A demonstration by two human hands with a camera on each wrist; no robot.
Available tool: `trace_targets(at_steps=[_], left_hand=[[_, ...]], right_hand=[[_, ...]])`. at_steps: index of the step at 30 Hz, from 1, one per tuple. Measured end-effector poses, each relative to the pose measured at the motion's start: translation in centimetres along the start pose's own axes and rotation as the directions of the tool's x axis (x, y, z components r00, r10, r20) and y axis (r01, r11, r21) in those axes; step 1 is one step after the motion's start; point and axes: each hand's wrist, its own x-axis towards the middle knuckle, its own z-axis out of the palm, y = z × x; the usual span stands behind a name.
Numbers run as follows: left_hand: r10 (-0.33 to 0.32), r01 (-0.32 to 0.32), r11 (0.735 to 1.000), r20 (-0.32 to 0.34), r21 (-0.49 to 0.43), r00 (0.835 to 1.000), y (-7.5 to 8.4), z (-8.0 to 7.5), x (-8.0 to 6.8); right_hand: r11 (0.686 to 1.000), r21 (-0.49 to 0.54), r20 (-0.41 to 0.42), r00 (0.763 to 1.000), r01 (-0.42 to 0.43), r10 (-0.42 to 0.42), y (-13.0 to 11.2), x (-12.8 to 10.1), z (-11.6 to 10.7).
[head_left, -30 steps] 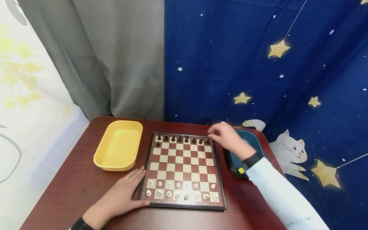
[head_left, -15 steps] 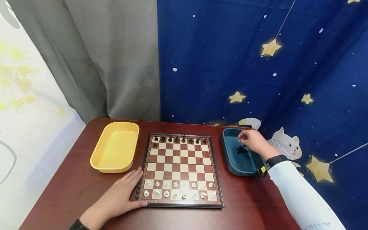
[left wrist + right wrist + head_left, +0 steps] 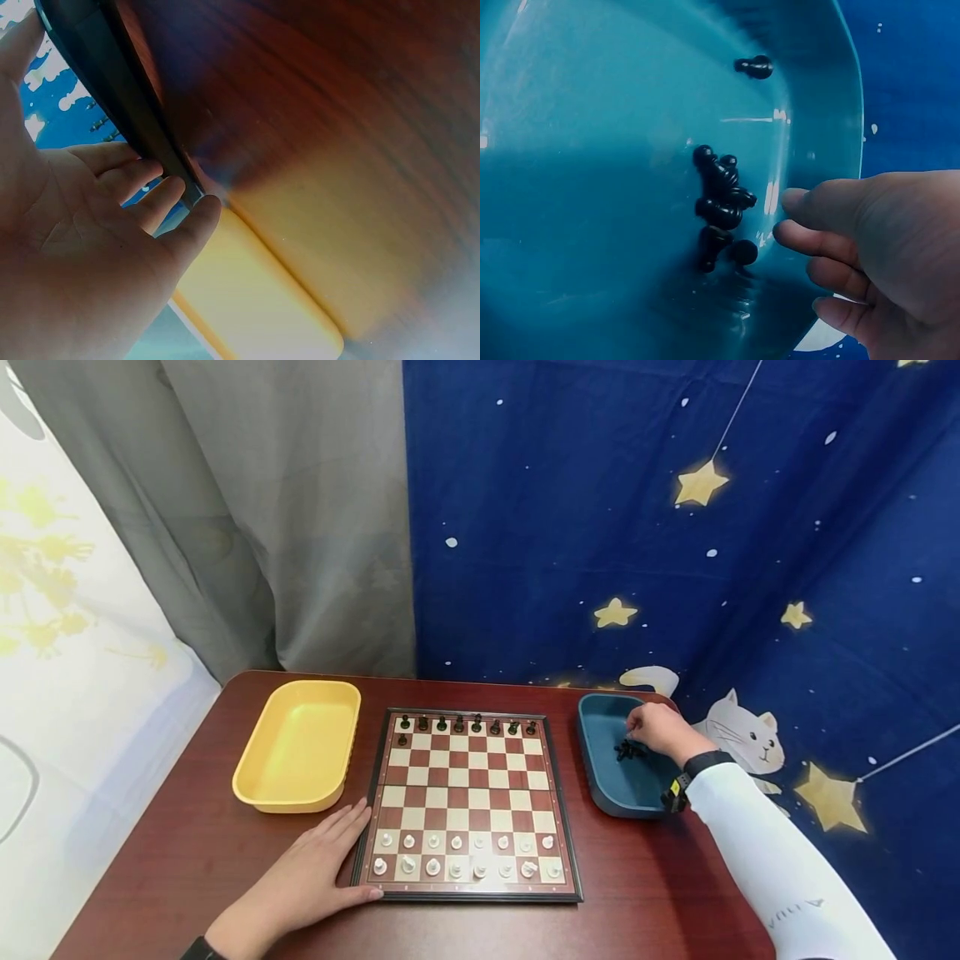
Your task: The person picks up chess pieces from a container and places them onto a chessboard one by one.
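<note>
My left hand [image 3: 307,868] lies along the left edge of the chessboard [image 3: 468,777], its fingers extended and its thumb at the near corner. A row of black chess pieces [image 3: 459,725] stands on the far rank, with one black pawn [image 3: 402,740] in front at the left. White chess pieces [image 3: 456,843] fill the two near ranks. My right hand [image 3: 660,728] is inside the teal tray [image 3: 624,797], fingers loosely bent. In the right wrist view nothing shows between those fingertips, which are beside a cluster of black pawns [image 3: 721,195]. Another black pawn [image 3: 756,67] lies apart.
Left of the board stands a yellow tray [image 3: 300,747], with bare inner walls and floor. The reddish-brown table [image 3: 615,877] carries everything. Grey and blue starry curtains [image 3: 525,527] hang behind its far edge.
My right hand has moved from the board's far right corner to the teal tray, then lowered toward the black pawns. The left hand stays on the board's edge. The head view shifted slightly.
</note>
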Motion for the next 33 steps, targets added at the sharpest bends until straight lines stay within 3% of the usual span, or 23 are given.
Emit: trace_targets(at_steps=[6,14,20,33], left_hand=[[0.003,-0.003,1.000,-0.008,0.003,1.000,0.0,-0.1,0.0],[0.011,-0.011,1.000,-0.013,0.012,1.000,0.2,-0.1,-0.1],[0.007,-0.007,1.000,-0.016,0.012,1.000,0.3,-0.1,-0.1],[0.007,-0.007,1.000,-0.026,0.017,1.000,0.3,0.2,-0.2]], right_hand=[[1.000,-0.024,0.035,0.999,0.007,-0.006,-0.1,-0.1,0.5],[0.996,-0.023,0.041,0.996,0.082,-0.081,-1.0,-0.6,1.4],[0.989,-0.083,0.041,0.992,0.121,-0.118,-1.6,-0.7,2.0],[0.981,-0.113,0.038,0.987,0.156,-0.153,-0.4,-0.7,3.1]])
